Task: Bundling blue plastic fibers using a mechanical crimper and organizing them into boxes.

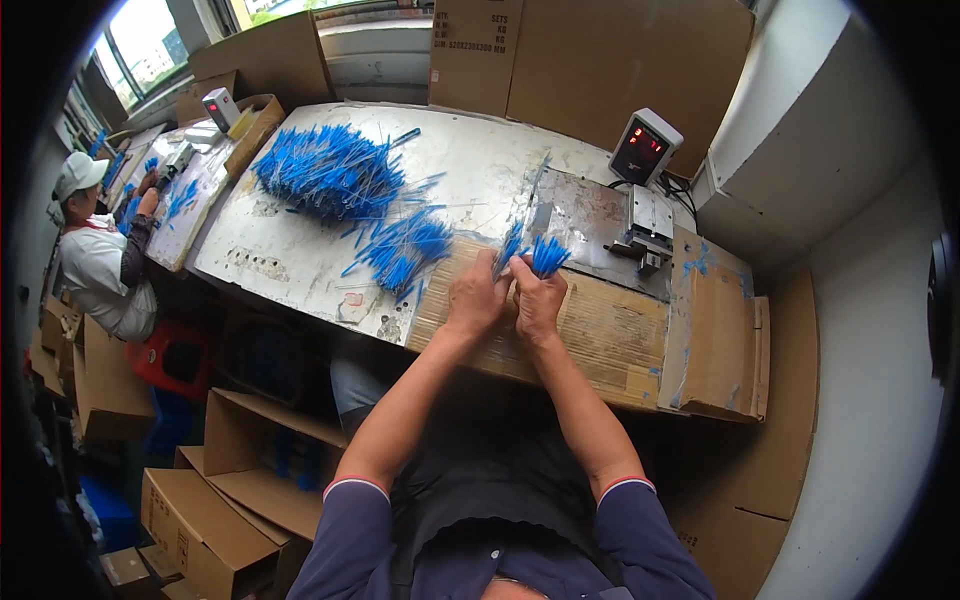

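Observation:
My left hand is closed around a small bunch of thin blue-and-clear plastic sticks, whose tips point up and away from me. Close beside it, my right hand grips another bunch of sticks, with blue ends fanned out above the fist. Both hands are over the near part of the worktable, at a cardboard sheet. A loose heap of the same sticks lies left of my left hand. Behind that is a larger, thicker pile. The fingertips are partly hidden.
A small metal machine stands on a metal plate at the right, with a red-digit display box behind it. A cardboard box sits at the right edge. At far left a co-worker sits at another table.

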The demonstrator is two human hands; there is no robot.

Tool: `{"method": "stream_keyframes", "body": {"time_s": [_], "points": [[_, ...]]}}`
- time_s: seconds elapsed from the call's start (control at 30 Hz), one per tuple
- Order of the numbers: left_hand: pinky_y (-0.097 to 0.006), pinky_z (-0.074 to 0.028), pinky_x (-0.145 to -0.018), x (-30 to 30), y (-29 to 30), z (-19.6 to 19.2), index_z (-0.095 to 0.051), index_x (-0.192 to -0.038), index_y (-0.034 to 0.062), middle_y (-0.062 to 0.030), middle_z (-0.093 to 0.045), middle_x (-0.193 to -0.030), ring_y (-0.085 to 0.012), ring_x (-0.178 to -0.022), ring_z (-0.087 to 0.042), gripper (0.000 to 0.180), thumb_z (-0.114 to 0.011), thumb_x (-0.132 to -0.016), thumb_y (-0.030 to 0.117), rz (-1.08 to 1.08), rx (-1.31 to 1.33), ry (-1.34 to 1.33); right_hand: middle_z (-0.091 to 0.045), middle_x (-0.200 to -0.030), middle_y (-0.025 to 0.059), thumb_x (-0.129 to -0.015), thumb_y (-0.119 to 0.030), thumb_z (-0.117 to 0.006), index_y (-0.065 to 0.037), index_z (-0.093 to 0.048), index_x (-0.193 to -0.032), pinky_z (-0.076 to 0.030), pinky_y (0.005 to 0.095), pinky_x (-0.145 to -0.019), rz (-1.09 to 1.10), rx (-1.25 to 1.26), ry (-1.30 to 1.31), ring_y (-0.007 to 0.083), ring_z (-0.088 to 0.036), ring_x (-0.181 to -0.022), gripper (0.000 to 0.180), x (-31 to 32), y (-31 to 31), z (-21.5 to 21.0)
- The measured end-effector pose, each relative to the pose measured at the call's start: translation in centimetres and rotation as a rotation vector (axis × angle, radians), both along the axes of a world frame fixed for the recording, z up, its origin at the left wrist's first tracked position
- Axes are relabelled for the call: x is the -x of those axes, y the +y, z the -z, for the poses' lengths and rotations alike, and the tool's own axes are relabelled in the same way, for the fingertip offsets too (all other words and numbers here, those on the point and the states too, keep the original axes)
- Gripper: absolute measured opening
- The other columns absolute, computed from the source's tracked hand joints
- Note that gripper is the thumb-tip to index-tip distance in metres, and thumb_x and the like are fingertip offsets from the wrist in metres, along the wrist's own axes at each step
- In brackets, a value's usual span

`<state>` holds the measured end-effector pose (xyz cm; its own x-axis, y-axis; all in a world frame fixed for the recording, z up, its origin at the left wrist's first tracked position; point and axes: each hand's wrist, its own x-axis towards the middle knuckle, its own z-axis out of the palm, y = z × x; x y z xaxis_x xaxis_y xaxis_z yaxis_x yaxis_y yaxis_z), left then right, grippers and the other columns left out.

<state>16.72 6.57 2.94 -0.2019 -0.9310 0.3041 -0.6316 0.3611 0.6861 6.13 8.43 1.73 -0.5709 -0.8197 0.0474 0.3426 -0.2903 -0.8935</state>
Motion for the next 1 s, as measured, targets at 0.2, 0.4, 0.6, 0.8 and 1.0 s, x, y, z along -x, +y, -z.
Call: {"method": "stream_keyframes", "body": {"time_s": [0.2,0.4,0.6,0.8,1.0], "points": [[-0.035,-0.054,-0.068,-1.1,-1.8,1.5,-0.064,-0.116,0.0001,-0.0059,-0.072,-0.09,-0.0164,-0.075,-0.067,0.038,-0.079,-0.087,0.019,0.191,-0.127,0.39,-0.073,-0.084,0.0089,-0.094,-0.014,-0.07,-0.007,-0.068,-0.092,-0.029,0.0214,-0.039,-0.086,-0.094,-0.218,0.0051,-0.046,-0.05,0.008,0.9,-0.1,-2.0],[-0.026,-0.046,-0.056,-0.7,-2.2,1.3,-0.064,-0.111,0.0019,-0.001,-0.063,-0.08,-0.008,-0.062,-0.057,0.028,-0.074,-0.094,0.021,0.208,-0.505,0.594,-0.067,-0.072,0.0064,-0.098,-0.018,-0.059,-0.005,-0.063,-0.091,-0.031,0.0211,-0.041,0.266,-0.011,-0.182,0.007,-0.048,-0.052,0.015,6.1,-2.5,-2.2],[-0.024,-0.042,-0.052,-1.4,-1.9,1.3,-0.063,-0.105,0.0032,0.003,-0.057,-0.073,-0.0048,-0.058,-0.051,0.024,-0.068,-0.099,0.026,0.223,-0.595,0.8,-0.057,-0.066,-0.002,-0.096,-0.016,-0.065,-0.008,-0.063,-0.092,-0.029,0.0217,-0.039,-0.021,-0.078,-0.182,0.0052,-0.044,-0.048,0.009,4.0,-1.4,-2.8],[-0.022,-0.044,-0.052,-1.8,-1.4,1.5,-0.061,-0.116,0.0051,0.0022,-0.057,-0.077,-0.0055,-0.059,-0.052,0.025,-0.061,-0.105,0.027,0.346,-0.597,0.823,-0.053,-0.063,-0.009,-0.089,-0.012,-0.079,-0.01,-0.068,-0.096,-0.025,0.0208,-0.037,-0.224,-0.203,-0.069,0.0014,-0.038,-0.043,0.013,2.1,-0.9,-2.4],[-0.022,-0.041,-0.052,-1.5,-0.7,0.9,-0.065,-0.12,0.0072,0.0052,-0.055,-0.073,-0.0043,-0.058,-0.049,0.025,-0.063,-0.102,0.024,0.304,-0.51,0.815,-0.059,-0.065,-0.0068,-0.085,-0.01,-0.082,-0.009,-0.073,-0.092,-0.025,0.0209,-0.037,-0.222,-0.19,-0.023,0.0018,-0.039,-0.042,0.011,0.9,-1.1,-1.8]]}}
